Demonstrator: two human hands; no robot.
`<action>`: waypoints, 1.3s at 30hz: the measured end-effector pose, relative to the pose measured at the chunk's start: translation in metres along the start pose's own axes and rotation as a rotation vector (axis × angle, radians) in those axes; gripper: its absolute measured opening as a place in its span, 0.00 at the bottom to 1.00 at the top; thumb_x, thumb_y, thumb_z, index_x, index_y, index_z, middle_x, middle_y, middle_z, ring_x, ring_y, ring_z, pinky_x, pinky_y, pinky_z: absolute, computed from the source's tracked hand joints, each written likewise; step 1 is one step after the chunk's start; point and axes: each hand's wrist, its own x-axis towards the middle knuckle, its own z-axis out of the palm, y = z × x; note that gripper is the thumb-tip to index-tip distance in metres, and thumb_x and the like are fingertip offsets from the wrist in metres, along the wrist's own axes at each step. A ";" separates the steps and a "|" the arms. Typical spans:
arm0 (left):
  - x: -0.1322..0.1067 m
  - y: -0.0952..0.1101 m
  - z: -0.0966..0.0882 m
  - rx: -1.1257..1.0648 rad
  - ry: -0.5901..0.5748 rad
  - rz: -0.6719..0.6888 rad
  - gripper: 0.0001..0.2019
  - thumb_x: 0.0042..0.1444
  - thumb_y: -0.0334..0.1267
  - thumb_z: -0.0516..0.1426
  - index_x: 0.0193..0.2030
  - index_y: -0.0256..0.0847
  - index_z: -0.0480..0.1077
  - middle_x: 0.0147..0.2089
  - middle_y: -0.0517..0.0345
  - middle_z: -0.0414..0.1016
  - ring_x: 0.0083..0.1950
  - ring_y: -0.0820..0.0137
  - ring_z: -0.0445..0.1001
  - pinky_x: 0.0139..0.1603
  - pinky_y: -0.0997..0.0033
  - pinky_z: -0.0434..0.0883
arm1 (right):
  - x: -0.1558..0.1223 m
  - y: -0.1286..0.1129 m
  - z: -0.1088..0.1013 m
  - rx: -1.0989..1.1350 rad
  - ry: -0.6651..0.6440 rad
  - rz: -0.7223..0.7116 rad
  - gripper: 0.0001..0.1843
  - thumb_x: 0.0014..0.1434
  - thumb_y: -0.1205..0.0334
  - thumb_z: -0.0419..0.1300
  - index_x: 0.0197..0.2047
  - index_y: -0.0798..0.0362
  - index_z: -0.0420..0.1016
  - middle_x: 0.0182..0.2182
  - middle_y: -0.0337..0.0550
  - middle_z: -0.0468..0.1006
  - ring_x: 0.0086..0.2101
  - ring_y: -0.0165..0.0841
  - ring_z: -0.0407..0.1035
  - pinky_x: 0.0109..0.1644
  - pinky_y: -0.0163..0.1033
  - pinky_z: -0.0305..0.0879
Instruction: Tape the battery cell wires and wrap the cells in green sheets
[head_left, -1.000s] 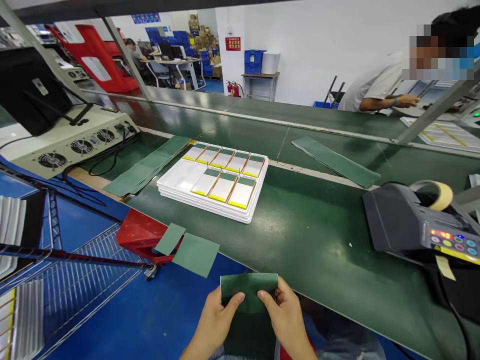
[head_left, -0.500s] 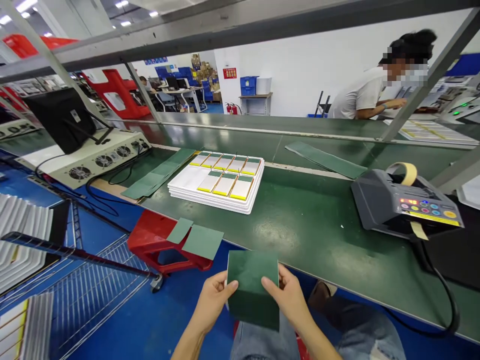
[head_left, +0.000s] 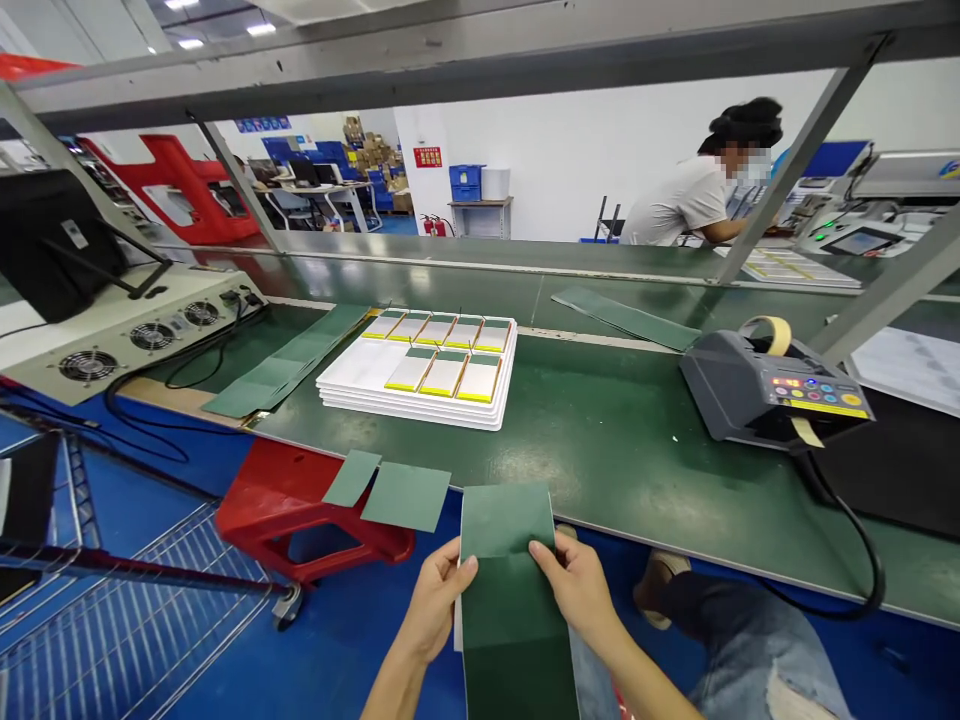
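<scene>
Both my hands hold a long dark green sheet (head_left: 510, 590), which looks like insulating paper or film. It hangs down past the bottom of the view, and a crease crosses it below its top edge. My left hand (head_left: 433, 600) pinches its left edge, and my right hand (head_left: 574, 590) grips its right edge with the fingers on the front. Just beyond the sheet, two cut green pieces (head_left: 405, 497) lie on a red stool (head_left: 300, 525). My lap and jeans (head_left: 757, 640) show below the right hand.
A stack of white trays (head_left: 352, 385) holding yellow-edged pouch cells (head_left: 442, 376) sits on the green workbench (head_left: 607, 450). Green strips (head_left: 277, 362) lie beside it. A tape dispenser (head_left: 772, 385) stands at right, and a co-worker (head_left: 686, 200) works beyond the bench.
The sheet now stands higher and longer between my hands, with its top edge raised. The view has tilted up and drawn back from the bench, showing more of the room.
</scene>
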 end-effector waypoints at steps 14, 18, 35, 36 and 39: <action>0.018 0.004 -0.008 0.169 0.275 -0.042 0.20 0.43 0.54 0.63 0.21 0.36 0.71 0.18 0.62 0.70 0.22 0.71 0.66 0.23 0.76 0.61 | 0.000 0.011 0.032 0.064 0.030 0.040 0.29 0.54 0.37 0.55 0.36 0.58 0.75 0.26 0.47 0.78 0.26 0.39 0.71 0.30 0.42 0.69; 0.020 0.008 -0.011 0.213 0.294 -0.097 0.22 0.42 0.56 0.62 0.21 0.35 0.72 0.19 0.58 0.72 0.22 0.68 0.68 0.23 0.74 0.62 | -0.010 0.000 0.016 -0.015 -0.010 0.036 0.22 0.56 0.40 0.55 0.30 0.54 0.69 0.19 0.38 0.72 0.20 0.33 0.66 0.25 0.35 0.63; 0.008 0.017 -0.014 0.124 0.230 -0.220 0.22 0.44 0.55 0.63 0.23 0.34 0.73 0.21 0.54 0.75 0.23 0.65 0.73 0.27 0.70 0.69 | 0.038 -0.061 -0.003 -0.806 -0.355 -0.498 0.22 0.60 0.50 0.55 0.56 0.49 0.63 0.56 0.46 0.66 0.61 0.44 0.50 0.65 0.57 0.43; 0.001 0.015 -0.013 0.102 0.201 -0.240 0.22 0.45 0.55 0.62 0.23 0.33 0.73 0.22 0.53 0.76 0.23 0.66 0.73 0.27 0.70 0.69 | 0.039 -0.060 -0.003 -0.810 -0.355 -0.502 0.22 0.61 0.50 0.55 0.55 0.49 0.64 0.56 0.46 0.67 0.61 0.44 0.49 0.65 0.57 0.42; -0.028 0.008 -0.014 0.059 0.146 -0.300 0.22 0.46 0.55 0.62 0.27 0.32 0.75 0.23 0.50 0.77 0.25 0.65 0.74 0.28 0.69 0.71 | 0.032 -0.053 -0.005 -0.791 -0.316 -0.529 0.25 0.60 0.50 0.56 0.57 0.50 0.61 0.56 0.47 0.66 0.61 0.44 0.50 0.65 0.57 0.42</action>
